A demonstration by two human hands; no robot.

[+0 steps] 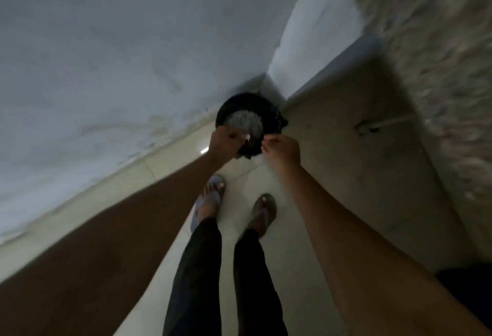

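Observation:
A round bin lined with a black bag (269,115) stands on the floor in the corner, with crumpled grey-white stuff (246,121) inside it. My left hand (225,142) grips the bag's near left rim. My right hand (283,146) pinches the near right rim between curled fingers. Both arms reach down and forward from above. The picture is dim and blurred, so finer detail of the bag's edge is hard to make out.
A pale wall (106,55) runs along the left and meets a lighter wall panel (314,34) in the corner. A rough textured surface (439,55) rises on the right. My feet in sandals (210,197) stand on the tiled floor (332,175) just short of the bin.

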